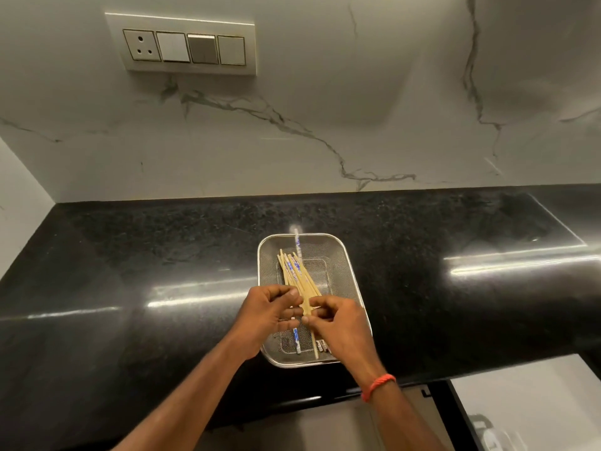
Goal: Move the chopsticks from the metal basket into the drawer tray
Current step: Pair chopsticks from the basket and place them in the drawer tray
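**Now both hands on the chopsticks, low over the basket**

Squarely in the middle of the black stone desk (162, 242) stands the metal basket (330, 252), a rectangular mesh tray with a bright rim and its long side running away from the person. Inside it lie the chopsticks (294, 273): a bundle of pale wooden ones, some printed in blue, fanned out toward the far end. 1 blue-and-white stick (296, 239) leans out over the far rim. Another blue-printed stick (296, 340) lies on the mesh floor at the near end, beside a few dark-patterned tips (322, 346).

The left hand (268, 317) and the right hand (340, 327) meet over the near half of the basket. The left fingers (283, 290) are curled round the near end of the bundle. The right fingers (320, 301) pinch the same bundle from the other side. The far ends of the sticks are down inside the basket.

A red thread band (379, 385) circles the right wrist. Behind the desk rises a veined marble wall (390, 92), carrying a switch plate (182, 43) with 1 socket and 3 switches.
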Tool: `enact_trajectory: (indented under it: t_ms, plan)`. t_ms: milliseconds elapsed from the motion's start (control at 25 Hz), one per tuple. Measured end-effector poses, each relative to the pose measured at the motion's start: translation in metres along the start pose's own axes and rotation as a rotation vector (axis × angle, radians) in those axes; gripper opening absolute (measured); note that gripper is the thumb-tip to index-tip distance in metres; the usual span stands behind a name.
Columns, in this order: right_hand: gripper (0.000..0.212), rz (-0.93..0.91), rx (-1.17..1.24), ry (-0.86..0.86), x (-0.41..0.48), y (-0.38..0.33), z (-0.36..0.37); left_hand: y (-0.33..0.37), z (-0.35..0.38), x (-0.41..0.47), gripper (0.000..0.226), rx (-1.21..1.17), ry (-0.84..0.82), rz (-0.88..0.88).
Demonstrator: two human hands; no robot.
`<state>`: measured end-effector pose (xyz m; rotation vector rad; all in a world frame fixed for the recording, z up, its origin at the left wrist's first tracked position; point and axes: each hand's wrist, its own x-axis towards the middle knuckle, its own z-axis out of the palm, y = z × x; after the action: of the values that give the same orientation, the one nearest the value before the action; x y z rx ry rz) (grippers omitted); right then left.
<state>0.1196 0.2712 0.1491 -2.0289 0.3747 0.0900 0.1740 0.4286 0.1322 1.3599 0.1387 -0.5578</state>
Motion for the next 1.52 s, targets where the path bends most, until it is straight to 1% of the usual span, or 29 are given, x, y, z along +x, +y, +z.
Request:
enact_trajectory:
  t_ms: [80, 160, 240, 280, 360, 440, 520, 680, 720, 800, 880, 960, 1080, 1240, 1280, 1400, 1480, 1520]
  plan:
    - [0.024, -0.05, 0.01, -0.052, -0.008, -0.005, 0.008, 0.001, 0.001, 0.002, 0.017, 0.016, -0.026, 0.004]
    - [0.018, -0.092, 0.014, -0.088, -0.008, -0.005, 0.011, 0.001, 0.0, 0.002, 0.015, 0.046, -0.003, 0.008]
    - [0.011, -0.117, -0.048, -0.047, 0.003, -0.002, 0.008, 0.001, -0.005, 0.003, 0.014, 0.023, 0.02, -0.008]
    - [0.012, -0.133, -0.142, 0.012, 0.012, 0.002, 0.004, 0.002, -0.008, 0.003, 0.014, 0.004, 0.032, -0.019]
    - [0.019, -0.155, -0.403, 0.12, 0.032, 0.012, -0.002, 0.003, -0.015, 0.002, 0.014, -0.016, 0.058, -0.029]
    - [0.025, -0.158, -0.67, 0.119, 0.049, 0.024, -0.001, 0.003, -0.019, 0.0, 0.013, -0.018, 0.07, -0.031]
    - [0.021, -0.179, -0.795, 0.072, 0.059, 0.032, 0.006, 0.002, -0.022, -0.001, 0.012, -0.018, 0.07, -0.032]
    - [0.011, -0.141, -0.738, 0.084, 0.066, 0.038, 0.009, 0.001, -0.027, -0.002, 0.013, -0.019, 0.067, -0.031]
    - [0.01, -0.118, -0.689, 0.1, 0.067, 0.037, 0.006, 0.001, -0.028, -0.003, 0.013, -0.021, 0.067, -0.032]
    - [0.01, -0.111, -0.503, 0.152, 0.065, 0.032, 0.001, 0.001, -0.03, -0.002, 0.013, -0.04, 0.061, -0.04]
    - [0.007, -0.194, -0.279, 0.212, 0.056, 0.022, -0.004, 0.001, -0.03, -0.001, 0.014, -0.085, 0.045, -0.06]
    - [0.015, -0.333, -0.169, 0.218, 0.046, 0.011, -0.006, 0.002, -0.028, 0.0, 0.016, -0.129, 0.018, -0.086]
    - [0.022, -0.5, -0.23, 0.157, 0.034, 0.002, 0.006, 0.002, -0.021, 0.0, 0.018, -0.134, -0.029, -0.126]
    - [0.029, -0.596, -0.47, 0.182, 0.031, -0.008, 0.027, -0.002, -0.016, -0.003, 0.019, -0.127, -0.058, -0.135]
    - [0.033, -0.619, -0.516, 0.159, 0.032, -0.01, 0.029, -0.003, -0.017, -0.004, 0.019, -0.125, -0.05, -0.129]
    - [0.045, -0.598, -0.527, 0.015, 0.035, -0.013, 0.031, -0.005, -0.024, -0.006, 0.017, -0.107, -0.047, -0.104]
    - [0.045, -0.561, -0.46, 0.009, 0.037, -0.01, 0.034, -0.006, -0.03, -0.008, 0.015, -0.092, -0.036, -0.088]
    - [0.041, -0.523, -0.397, 0.028, 0.038, -0.007, 0.035, -0.006, -0.032, -0.009, 0.016, -0.092, -0.022, -0.084]
